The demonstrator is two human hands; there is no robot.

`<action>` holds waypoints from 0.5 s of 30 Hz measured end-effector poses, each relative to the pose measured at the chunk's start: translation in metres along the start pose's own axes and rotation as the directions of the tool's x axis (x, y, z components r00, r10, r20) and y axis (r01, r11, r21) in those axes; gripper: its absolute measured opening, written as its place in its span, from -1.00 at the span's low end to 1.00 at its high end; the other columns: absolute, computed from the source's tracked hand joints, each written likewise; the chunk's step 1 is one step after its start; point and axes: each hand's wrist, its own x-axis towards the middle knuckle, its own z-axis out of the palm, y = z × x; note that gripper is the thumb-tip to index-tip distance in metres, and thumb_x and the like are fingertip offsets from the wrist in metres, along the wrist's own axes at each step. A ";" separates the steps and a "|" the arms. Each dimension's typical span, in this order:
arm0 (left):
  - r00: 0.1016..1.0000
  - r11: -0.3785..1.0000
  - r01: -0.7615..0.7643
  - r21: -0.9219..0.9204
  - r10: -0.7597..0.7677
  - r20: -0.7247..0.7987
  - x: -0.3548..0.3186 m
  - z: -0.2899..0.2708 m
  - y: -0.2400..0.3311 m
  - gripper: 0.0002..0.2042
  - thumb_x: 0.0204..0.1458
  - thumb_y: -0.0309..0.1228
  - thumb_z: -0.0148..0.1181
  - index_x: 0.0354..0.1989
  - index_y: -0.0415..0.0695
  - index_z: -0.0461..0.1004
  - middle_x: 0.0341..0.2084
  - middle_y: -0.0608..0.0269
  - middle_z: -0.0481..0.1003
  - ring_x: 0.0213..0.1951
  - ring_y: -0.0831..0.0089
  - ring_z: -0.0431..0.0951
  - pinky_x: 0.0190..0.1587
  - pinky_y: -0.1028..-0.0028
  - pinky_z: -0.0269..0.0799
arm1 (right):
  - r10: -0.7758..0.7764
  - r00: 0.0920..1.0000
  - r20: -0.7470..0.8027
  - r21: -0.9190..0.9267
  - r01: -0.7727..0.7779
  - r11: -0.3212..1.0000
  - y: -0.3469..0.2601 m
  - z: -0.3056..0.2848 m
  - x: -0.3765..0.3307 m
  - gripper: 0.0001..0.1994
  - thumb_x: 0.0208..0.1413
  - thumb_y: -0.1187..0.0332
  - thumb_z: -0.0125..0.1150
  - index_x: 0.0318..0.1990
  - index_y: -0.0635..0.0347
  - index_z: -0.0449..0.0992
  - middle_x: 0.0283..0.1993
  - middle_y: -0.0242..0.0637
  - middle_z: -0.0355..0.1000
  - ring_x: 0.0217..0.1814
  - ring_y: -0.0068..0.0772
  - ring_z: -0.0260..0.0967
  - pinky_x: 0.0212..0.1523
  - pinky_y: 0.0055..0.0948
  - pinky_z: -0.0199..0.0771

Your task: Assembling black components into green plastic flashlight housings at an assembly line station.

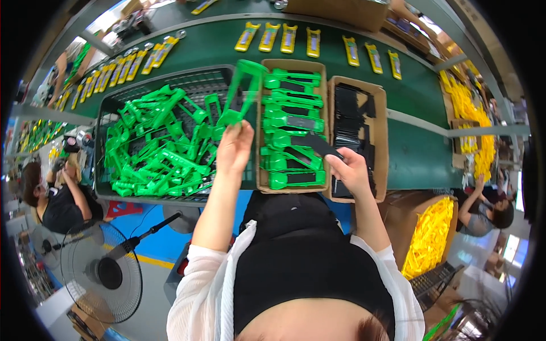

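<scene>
The left grip (pixel 236 149) pinches a green plastic frame (pixel 230 117) by its near end; the right grip (pixel 348 167) holds a flat black piece (pixel 322 146) at the right side of a carton (pixel 293 63) of green frames; left lies a dark crate (pixel 153 199) of loose frames; right, a second carton (pixel 380 136) of black pieces; far, yellow items (pixel 289 38) line the green counter (pixel 418 153).

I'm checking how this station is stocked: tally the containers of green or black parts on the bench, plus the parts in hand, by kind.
Dark plastic crate: 1
Cardboard boxes: 2
Green frame in the left hand: 1
Black strip in the right hand: 1
Total: 5
</scene>
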 end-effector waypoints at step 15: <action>0.902 0.294 0.176 0.940 -0.430 -0.035 -0.052 0.079 -0.007 -0.80 0.08 -0.47 0.04 -0.12 -0.23 0.40 -0.51 0.22 0.48 -0.55 0.51 0.48 -0.47 0.53 0.42 | 0.002 0.975 0.224 -0.399 0.090 0.913 -0.031 -0.001 -0.006 -0.72 0.11 0.22 0.08 -0.45 0.29 0.37 -0.74 -0.43 0.21 -0.67 -0.69 0.17 -0.64 -0.56 0.14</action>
